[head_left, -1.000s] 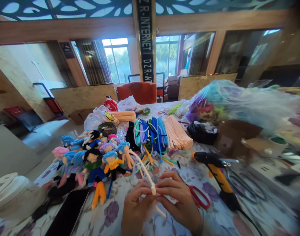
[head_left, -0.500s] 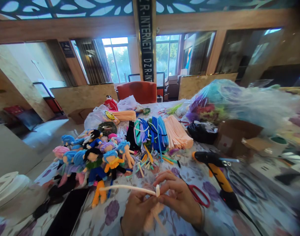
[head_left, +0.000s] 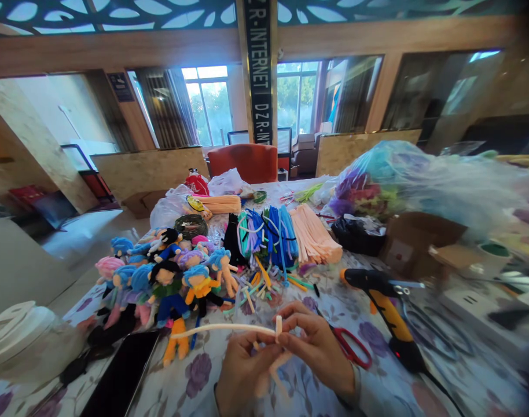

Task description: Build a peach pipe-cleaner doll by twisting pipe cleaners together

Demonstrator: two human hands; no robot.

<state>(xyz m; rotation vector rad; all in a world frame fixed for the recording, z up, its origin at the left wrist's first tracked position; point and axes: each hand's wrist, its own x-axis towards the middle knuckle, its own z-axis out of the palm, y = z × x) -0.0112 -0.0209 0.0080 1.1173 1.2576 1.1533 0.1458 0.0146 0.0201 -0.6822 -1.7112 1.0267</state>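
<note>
Pale chenille stem (head_left: 221, 326), head view: it is located in the hands, above the near part of the desk (head_left: 169, 394). Its long axis runs roughly sideways, extending left from the fingertips in a shallow arc; the left hand (head_left: 247, 368) is nearer this long run. The free end overlaps an orange plush piece (head_left: 176, 344) in view; contact cannot be determined. A short stub stands upright at the right hand (head_left: 314, 347). Both hands are pinching the stem between thumb and fingers, close together. A blurred pale strand hangs beneath; whether it belongs to the same stem cannot be determined.

Materials: the stem appears soft, fuzzy and bendable. Plush figures (head_left: 197, 282) lie heaped ahead and left. Bundled peach stems (head_left: 316, 236) and blue stems (head_left: 285, 231) lie beyond, straight and fibrous. Red-handled scissors (head_left: 353, 350) and a hard-cased glue gun (head_left: 386, 313) rest to the right on floral cloth (head_left: 198, 375).
</note>
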